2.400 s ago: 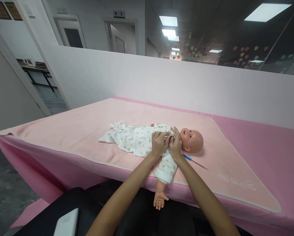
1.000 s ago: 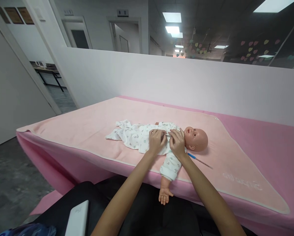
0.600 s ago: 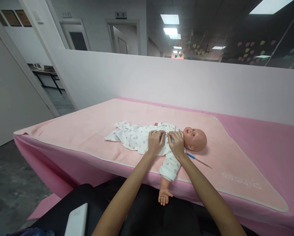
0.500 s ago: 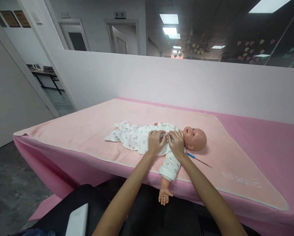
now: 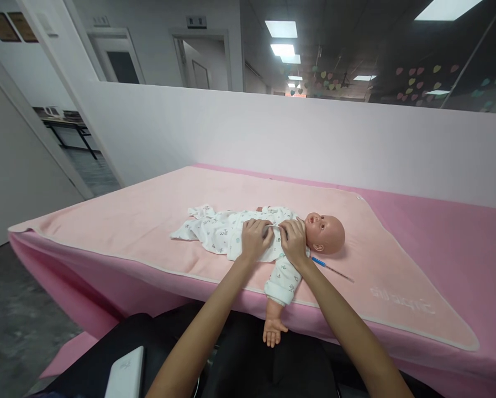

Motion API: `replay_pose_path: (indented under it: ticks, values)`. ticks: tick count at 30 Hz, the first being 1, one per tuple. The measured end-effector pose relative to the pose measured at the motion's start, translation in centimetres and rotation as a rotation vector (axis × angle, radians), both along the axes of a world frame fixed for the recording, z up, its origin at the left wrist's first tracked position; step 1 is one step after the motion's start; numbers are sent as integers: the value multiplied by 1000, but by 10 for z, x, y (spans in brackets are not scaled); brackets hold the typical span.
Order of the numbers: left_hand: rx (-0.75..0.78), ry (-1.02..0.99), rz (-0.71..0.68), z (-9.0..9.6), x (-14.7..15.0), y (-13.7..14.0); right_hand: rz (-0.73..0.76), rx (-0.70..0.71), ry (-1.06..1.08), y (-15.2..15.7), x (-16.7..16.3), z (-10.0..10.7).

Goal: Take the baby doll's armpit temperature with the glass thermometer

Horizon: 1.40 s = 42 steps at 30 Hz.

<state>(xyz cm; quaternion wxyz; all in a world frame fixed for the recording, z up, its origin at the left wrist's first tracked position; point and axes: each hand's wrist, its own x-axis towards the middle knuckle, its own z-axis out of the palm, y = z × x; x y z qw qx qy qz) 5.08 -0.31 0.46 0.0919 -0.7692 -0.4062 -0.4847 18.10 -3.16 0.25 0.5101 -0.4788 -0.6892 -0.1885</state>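
A baby doll (image 5: 325, 235) lies on its back with its bald head to the right. It wears white printed baby clothes (image 5: 219, 232). Over its chest, my left hand (image 5: 255, 237) pinches one end of a thin white tie (image 5: 274, 225). The tie's other end is between the fingers of my right hand (image 5: 293, 239), close to the doll's chin. It spans the short gap between my hands. The doll's near arm (image 5: 274, 320) hangs over the edge, palm showing. My fingers partly hide the shirt front.
A blue-handled thermometer-like stick (image 5: 333, 269) lies beside the doll's head. Under the doll is a peach blanket (image 5: 148, 204) over a pink tablecloth (image 5: 450, 237). A white flat device (image 5: 126, 373) rests on my lap. A white low wall (image 5: 273, 132) stands behind.
My hands have drawn slightly apart, and the white tie now shows stretched between them. The whole view has shifted a little. The doll and the stick stay in place.
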Motion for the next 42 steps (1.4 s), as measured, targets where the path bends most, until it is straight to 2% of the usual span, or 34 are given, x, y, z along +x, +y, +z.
replay_pose_path:
  ticks: [5,10,13,22,27,32,36,42]
  values:
    - [-16,69,25,-1,-25,3,4,-7,-4,0,0,0]
    - [-109,-55,-26,-3,-43,1,13,-18,20,2,1,-2]
    - [-138,-69,-52,-4,-44,-2,17,-12,31,2,1,-3]
    - [-160,-136,17,-5,-38,1,17,-15,33,2,2,-3]
    - [-201,-177,-10,-4,-42,-1,15,-13,37,2,2,-3]
    - [-150,-83,-21,-3,-41,-3,-3,-31,35,3,2,-5]
    - [-96,-105,42,-4,-38,-2,-22,-31,39,4,2,-6]
    - [-72,-93,42,-4,-37,-2,-23,-36,41,5,3,-6]
